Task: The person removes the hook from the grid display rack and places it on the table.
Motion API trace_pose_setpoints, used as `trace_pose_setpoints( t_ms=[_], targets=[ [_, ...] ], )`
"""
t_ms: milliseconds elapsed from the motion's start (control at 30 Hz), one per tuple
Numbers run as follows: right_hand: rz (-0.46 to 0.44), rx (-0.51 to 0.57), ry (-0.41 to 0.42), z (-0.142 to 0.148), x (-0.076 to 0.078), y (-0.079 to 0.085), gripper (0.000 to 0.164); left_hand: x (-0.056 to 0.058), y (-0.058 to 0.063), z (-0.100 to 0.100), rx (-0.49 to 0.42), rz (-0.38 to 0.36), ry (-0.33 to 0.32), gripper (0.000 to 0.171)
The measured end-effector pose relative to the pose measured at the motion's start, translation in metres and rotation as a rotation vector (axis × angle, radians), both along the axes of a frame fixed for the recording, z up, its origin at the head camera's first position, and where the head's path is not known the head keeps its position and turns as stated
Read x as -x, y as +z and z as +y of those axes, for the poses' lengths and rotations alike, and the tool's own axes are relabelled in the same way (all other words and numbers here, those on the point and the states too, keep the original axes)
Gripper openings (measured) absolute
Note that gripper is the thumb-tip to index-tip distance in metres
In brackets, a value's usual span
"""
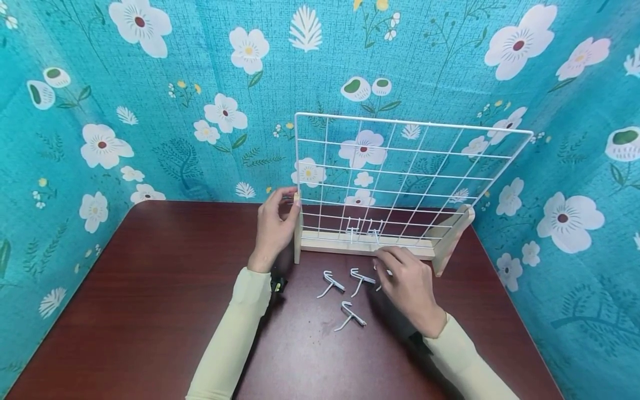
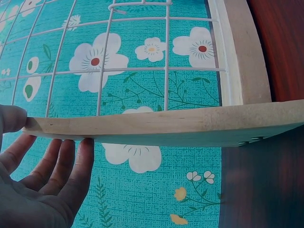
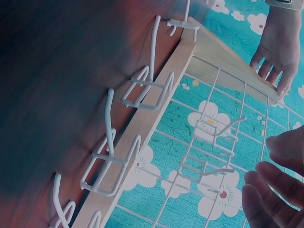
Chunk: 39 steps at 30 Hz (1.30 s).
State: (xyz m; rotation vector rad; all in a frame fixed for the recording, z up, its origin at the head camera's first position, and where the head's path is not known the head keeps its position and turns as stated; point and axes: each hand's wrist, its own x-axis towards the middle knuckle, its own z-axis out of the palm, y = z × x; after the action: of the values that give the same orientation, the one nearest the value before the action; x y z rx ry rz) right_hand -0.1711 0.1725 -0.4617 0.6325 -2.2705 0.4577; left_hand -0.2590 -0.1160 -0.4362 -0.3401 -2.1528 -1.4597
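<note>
My left hand (image 1: 275, 222) pinches the top of the wooden side panel (image 2: 142, 124), thumb on one face and fingers on the other. That panel belongs to a stand holding a white wire grid (image 1: 400, 150). Two white wire hooks (image 1: 362, 229) hang low on the grid. My right hand (image 1: 407, 283) is over the table in front of the stand, fingers loosely bent, with nothing visible in them. Several more white hooks (image 1: 351, 316) lie on the table to its left. One hook (image 1: 381, 278) is partly hidden by the right hand.
A wooden base bar (image 1: 335, 243) runs along the grid's bottom, with another side panel (image 1: 452, 241) at its right end. The dark red-brown table (image 1: 165, 294) reaches back to a teal flowered cloth (image 1: 225, 161), which also hangs at both sides.
</note>
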Motion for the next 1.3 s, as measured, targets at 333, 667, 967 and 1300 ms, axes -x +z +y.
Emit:
trace_pose_setpoints(
  t_ms=[333,667,967,1300],
  targets=[
    [0.028,0.02,-0.014,0.004,0.006,-0.001,0.02,0.001,0.001,0.0,0.015,-0.004,0.015,0.027],
    [0.026,0.006,-0.028,0.007,0.013,-0.003,0.023,0.0,-0.001,-0.001,0.013,-0.009,0.021,0.026],
    [0.015,-0.019,-0.048,0.009,0.016,-0.005,0.023,0.0,-0.002,-0.001,0.018,-0.008,0.018,0.027],
    [0.04,0.007,-0.04,0.011,0.026,-0.012,0.024,-0.001,0.0,0.001,0.02,-0.005,0.017,0.026]
  ],
)
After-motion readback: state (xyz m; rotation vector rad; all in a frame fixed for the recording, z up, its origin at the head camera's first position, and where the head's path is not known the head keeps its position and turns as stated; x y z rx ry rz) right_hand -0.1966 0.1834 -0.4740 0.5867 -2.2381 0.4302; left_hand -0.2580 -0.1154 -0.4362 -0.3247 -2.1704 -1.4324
